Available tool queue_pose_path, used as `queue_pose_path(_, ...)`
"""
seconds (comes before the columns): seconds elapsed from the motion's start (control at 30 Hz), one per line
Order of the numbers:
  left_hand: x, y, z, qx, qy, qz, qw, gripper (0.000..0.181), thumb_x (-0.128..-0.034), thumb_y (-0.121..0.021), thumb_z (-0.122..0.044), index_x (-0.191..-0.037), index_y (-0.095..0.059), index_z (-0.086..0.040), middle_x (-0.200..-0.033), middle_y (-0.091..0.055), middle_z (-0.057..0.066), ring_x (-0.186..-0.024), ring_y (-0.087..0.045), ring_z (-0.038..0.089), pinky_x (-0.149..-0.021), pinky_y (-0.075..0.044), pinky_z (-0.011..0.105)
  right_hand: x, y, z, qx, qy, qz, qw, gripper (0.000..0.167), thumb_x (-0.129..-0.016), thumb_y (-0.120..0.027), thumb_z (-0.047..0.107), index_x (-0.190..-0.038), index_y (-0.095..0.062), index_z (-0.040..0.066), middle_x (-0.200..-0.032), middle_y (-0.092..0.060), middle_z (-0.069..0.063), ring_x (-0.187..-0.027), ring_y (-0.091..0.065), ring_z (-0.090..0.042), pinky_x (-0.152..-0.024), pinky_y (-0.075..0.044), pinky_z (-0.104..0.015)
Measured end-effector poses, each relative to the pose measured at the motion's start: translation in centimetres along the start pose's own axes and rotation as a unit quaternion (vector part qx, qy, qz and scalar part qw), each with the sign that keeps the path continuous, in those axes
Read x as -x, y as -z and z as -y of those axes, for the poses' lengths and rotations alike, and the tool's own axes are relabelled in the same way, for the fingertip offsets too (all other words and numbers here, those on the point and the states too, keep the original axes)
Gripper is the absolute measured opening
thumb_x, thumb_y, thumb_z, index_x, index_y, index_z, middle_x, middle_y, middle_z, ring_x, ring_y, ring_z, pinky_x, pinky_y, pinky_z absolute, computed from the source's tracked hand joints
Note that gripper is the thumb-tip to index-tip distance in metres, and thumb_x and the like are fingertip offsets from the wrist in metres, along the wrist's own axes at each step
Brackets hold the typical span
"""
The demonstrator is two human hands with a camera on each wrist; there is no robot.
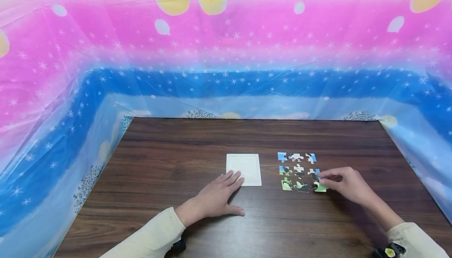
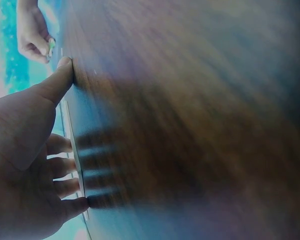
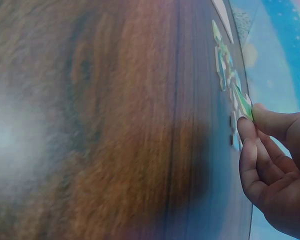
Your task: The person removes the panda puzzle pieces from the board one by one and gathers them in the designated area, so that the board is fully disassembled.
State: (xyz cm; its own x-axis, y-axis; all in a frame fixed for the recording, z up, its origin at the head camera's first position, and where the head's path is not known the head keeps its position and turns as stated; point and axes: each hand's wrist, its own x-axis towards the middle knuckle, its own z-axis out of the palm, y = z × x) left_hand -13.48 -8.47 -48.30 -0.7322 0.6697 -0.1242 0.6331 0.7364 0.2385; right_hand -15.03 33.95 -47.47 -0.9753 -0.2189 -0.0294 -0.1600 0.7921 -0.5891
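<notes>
My left hand (image 1: 220, 195) lies with fingers spread, its fingertips on the lower left part of a white square puzzle tray (image 1: 252, 171). In the left wrist view the fingers (image 2: 65, 165) of that hand meet the tray's thin edge. My right hand (image 1: 349, 185) pinches a green-cornered jigsaw piece (image 3: 244, 106) between thumb and fingers, seemingly lifted off the table and tilted. That piece is at the lower right of several loose jigsaw pieces (image 1: 297, 171), set out in three spaced rows with blue, white, black and green print.
The dark wooden table (image 1: 169, 144) carries the tray and the pieces. A pink and blue cloth (image 1: 226, 81) with snowflakes and butterflies hangs along the back and both sides. A black band (image 1: 390, 250) sits at the right wrist.
</notes>
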Motion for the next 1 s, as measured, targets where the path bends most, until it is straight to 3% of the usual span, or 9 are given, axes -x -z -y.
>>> queue_pose_path(0.33,0.1,0.0,0.1,-0.002,-0.001,-0.004,1.0000,0.096,-0.0895,-0.061,-0.071,-0.159,-0.037,-0.008,-0.167,-0.029,0.012,-0.154,-0.026,0.031,-0.124,-0.024,0.043,0.1,-0.8,-0.8,0.003,-0.022,-0.002,0.9998,0.021,-0.093,-0.077,0.025,-0.111,-0.079,0.015,-0.088,-0.075,0.007,-0.076,-0.068,-0.010,-0.070,-0.054,-0.034)
queue_pose_path(0.63,0.3,-0.2,0.2,-0.001,-0.002,-0.003,1.0000,0.097,-0.0899,-0.060,-0.071,-0.160,-0.035,-0.009,-0.167,-0.027,0.012,-0.155,-0.024,0.031,-0.124,-0.023,0.044,-0.1,-1.4,-0.7,0.017,-0.005,-0.006,0.9998,0.014,-0.091,-0.077,0.016,-0.105,-0.080,0.014,-0.084,-0.072,0.010,-0.076,-0.067,-0.007,-0.064,-0.053,-0.027)
queue_pose_path(1.0,0.1,-0.2,0.2,-0.004,-0.007,-0.002,1.0000,0.096,-0.0907,-0.059,-0.071,-0.160,-0.034,-0.009,-0.167,-0.027,0.012,-0.155,-0.024,0.031,-0.124,-0.023,0.044,-0.5,-1.3,-0.8,0.029,-0.001,-0.013,0.9995,0.013,-0.092,-0.077,0.019,-0.104,-0.079,0.016,-0.082,-0.069,0.010,-0.073,-0.064,-0.007,-0.062,-0.050,-0.027)
